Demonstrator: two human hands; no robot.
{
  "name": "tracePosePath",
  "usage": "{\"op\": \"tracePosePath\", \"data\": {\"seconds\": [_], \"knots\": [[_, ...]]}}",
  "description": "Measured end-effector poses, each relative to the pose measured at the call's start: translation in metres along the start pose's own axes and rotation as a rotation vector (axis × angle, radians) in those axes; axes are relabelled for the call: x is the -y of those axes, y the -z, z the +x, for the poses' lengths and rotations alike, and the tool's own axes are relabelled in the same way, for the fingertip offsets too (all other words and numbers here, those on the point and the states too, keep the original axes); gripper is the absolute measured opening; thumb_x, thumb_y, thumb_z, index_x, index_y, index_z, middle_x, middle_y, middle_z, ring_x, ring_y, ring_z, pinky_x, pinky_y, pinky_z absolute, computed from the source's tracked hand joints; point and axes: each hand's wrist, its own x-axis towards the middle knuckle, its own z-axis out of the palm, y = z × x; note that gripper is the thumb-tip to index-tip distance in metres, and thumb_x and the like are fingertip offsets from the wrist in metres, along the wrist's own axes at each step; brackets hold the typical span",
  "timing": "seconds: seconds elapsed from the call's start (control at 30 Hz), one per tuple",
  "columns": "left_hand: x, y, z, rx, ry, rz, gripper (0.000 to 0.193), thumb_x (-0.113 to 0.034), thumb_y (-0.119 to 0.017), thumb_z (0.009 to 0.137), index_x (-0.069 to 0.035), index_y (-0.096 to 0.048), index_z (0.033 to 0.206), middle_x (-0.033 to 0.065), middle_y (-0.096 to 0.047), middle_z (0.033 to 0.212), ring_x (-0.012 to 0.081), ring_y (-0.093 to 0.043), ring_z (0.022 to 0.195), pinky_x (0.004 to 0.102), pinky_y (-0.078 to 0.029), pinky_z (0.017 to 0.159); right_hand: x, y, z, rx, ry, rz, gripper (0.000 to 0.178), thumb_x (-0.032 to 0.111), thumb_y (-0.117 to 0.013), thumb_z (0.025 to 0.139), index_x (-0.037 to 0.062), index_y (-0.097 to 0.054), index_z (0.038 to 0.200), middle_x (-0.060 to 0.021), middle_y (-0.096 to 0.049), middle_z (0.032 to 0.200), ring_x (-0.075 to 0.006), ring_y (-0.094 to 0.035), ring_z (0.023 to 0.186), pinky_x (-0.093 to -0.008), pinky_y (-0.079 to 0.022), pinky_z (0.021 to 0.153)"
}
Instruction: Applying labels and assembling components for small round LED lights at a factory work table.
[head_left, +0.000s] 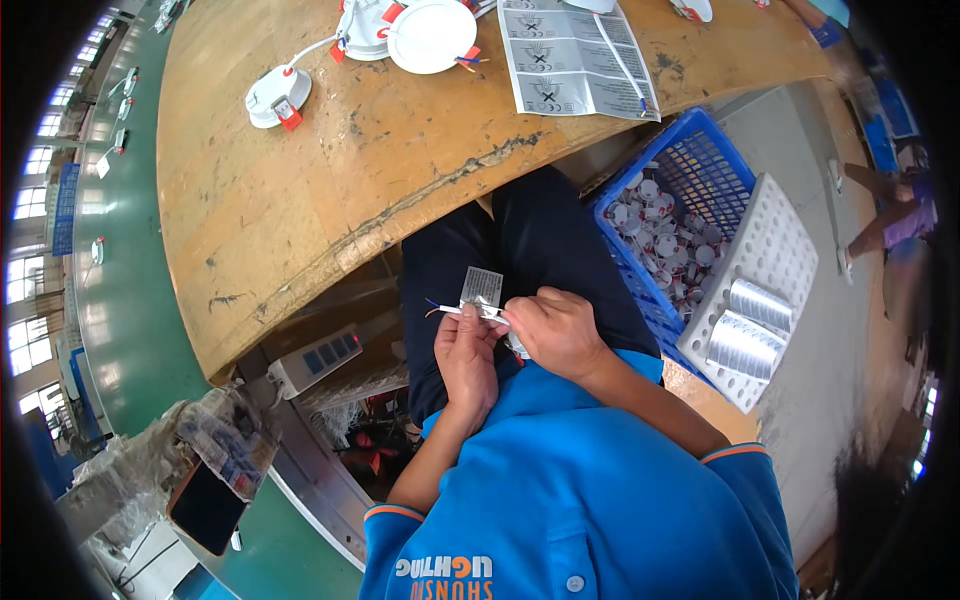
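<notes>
Above my lap, my left hand is closed, thumb and fingers pinching a white cable. Thin blue and brown wires stick out of the cable's left end. A silver-grey printed label stands up from the cable between my hands, its lower edge at my left fingertips. My right hand is closed on the same cable, just right of the label. Under my right hand, a small white and red piece shows in part; most of it is hidden by the hand.
Round white downlights with red clips lie on the worn wooden table, beside a printed grey sheet. A blue crate of small white parts stands at right, with a holed white foam board bearing silver label rolls. A power strip is at left.
</notes>
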Motion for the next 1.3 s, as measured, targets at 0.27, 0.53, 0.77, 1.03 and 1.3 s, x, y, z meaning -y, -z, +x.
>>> {"op": "tracePosePath", "data": {"seconds": [0.27, 0.53, 0.77, 1.03, 1.3], "knots": [[0.0, 0.0, 0.0, -0.022, -0.014, 0.039, 0.015, -0.017, -0.053, 0.085, -0.004, -0.053, 0.077, 0.0054, -0.058, 0.073, 0.0111, -0.054, 0.064, 0.0247, -0.046, 0.06, 0.005, 0.006, 0.005, 0.099, 0.022, -0.069, 0.016, 0.013, -0.06, 0.07, 0.0098, -0.045, 0.065, -0.0037, -0.048, 0.057, -0.0195, -0.049, 0.055, -0.0333, -0.042, 0.051], [0.002, 0.001, 0.003, -0.003, -0.02, 0.111, 0.015, -0.017, -0.054, 0.084, -0.005, -0.052, 0.076, 0.0041, -0.057, 0.069, 0.0085, -0.05, 0.059, 0.0203, -0.041, 0.052, 0.001, -0.008, -0.001, 0.047, -0.031, 0.06, 0.012, 0.01, -0.058, 0.07, 0.0073, -0.046, 0.068, -0.0062, -0.049, 0.053, -0.0216, -0.051, 0.05, -0.0319, -0.042, 0.045], [0.006, 0.001, 0.005, -0.004, -0.099, 0.074, 0.013, -0.014, -0.054, 0.085, -0.005, -0.053, 0.077, 0.0043, -0.057, 0.072, 0.0096, -0.052, 0.062, 0.0219, -0.043, 0.059, 0.004, -0.009, 0.003, 0.043, -0.225, 0.078, 0.011, 0.01, -0.058, 0.074, 0.0057, -0.05, 0.068, -0.0097, -0.052, 0.056, -0.0256, -0.054, 0.05, -0.0351, -0.042, 0.044], [0.008, 0.003, 0.005, -0.008, -0.118, 0.06, 0.009, -0.011, -0.056, 0.083, -0.005, -0.053, 0.077, 0.0037, -0.058, 0.073, 0.0103, -0.053, 0.064, 0.0227, -0.044, 0.063, -0.003, -0.015, 0.002, 0.004, -0.294, 0.17, 0.015, 0.018, -0.055, 0.078, 0.0077, -0.049, 0.069, -0.0101, -0.055, 0.056, -0.0278, -0.056, 0.052, -0.038, -0.044, 0.045], [0.008, 0.001, 0.005, -0.01, -0.142, 0.053, 0.01, -0.012, -0.056, 0.083, -0.005, -0.053, 0.076, 0.0043, -0.058, 0.072, 0.0101, -0.052, 0.065, 0.0229, -0.042, 0.063, -0.004, -0.013, 0.002, 0.004, -0.311, 0.202, 0.014, 0.016, -0.057, 0.076, 0.0066, -0.05, 0.068, -0.0095, -0.057, 0.058, -0.0276, -0.057, 0.052, -0.0368, -0.044, 0.046]]}}
